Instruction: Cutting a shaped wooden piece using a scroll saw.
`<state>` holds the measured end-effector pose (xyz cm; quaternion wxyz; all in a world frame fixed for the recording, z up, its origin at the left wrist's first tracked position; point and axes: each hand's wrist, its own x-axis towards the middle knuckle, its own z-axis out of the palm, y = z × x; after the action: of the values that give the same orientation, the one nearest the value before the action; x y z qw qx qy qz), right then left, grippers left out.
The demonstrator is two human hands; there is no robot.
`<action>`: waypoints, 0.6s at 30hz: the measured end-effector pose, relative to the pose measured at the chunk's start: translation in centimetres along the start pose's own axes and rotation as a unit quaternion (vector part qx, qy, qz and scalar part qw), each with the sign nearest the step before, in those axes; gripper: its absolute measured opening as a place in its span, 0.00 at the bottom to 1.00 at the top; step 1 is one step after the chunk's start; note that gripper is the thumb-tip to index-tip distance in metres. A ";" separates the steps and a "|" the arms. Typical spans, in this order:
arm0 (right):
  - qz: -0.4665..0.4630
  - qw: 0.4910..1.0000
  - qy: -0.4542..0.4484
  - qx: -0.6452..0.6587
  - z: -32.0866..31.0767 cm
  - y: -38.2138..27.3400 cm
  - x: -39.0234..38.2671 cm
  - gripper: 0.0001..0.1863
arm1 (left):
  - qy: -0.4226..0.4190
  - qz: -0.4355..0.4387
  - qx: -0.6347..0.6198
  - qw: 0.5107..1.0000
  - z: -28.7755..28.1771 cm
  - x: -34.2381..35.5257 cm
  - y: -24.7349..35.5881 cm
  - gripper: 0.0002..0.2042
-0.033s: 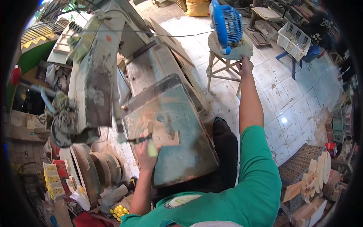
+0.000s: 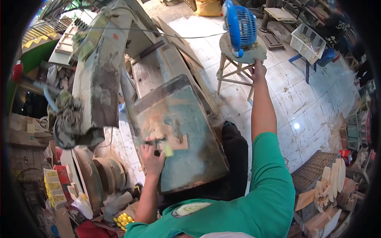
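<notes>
My left hand (image 2: 152,159) is over the grey-green machine table (image 2: 194,166), its fingers closed round a small blurred tool with a thin dark part and a pale green end (image 2: 168,150). Just beyond it, a flat piece of light wood (image 2: 181,142) with a curved cut-out lies on the table. Sawdust surrounds the wood. My right hand (image 2: 258,70) reaches far forward, fingers curled at the near edge of a round wooden stool (image 2: 250,54). A blue fan (image 2: 240,29) stands on that stool. The machine's big arm (image 2: 102,79) rises left of the table.
A dark cable (image 2: 190,37) runs from the machine arm toward the fan. Wooden boards (image 2: 180,47) lean behind the table. A white basket (image 2: 307,41) sits on a blue stand at far right. Cut wood pieces (image 2: 331,184) lie on a grey crate (image 2: 315,170) at near right.
My left hand has shifted slightly, and the tool's pale green end has moved right and away from me. My right hand stays at the stool's edge.
</notes>
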<state>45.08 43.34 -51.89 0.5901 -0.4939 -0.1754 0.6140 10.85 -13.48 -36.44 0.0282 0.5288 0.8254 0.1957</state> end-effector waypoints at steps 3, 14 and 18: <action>0.000 1.000 0.017 -0.007 -2.6 0.2 -3.5 0.21 | 0.011 0.015 -0.021 1.000 0.1 0.0 -0.8 0.32; -0.029 0.997 0.038 0.056 -17.2 -1.6 -19.0 0.20 | 0.099 0.048 -0.018 0.994 1.7 1.2 -0.6 0.34; -0.038 0.996 0.070 0.037 -21.2 -1.9 -26.1 0.20 | 0.100 0.048 -0.016 0.994 1.6 1.1 -0.3 0.34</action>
<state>58.54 12.58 -49.53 0.6417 -0.5061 -0.1295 0.5615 10.53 -12.12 -37.82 -0.0558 0.5449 0.7946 0.2619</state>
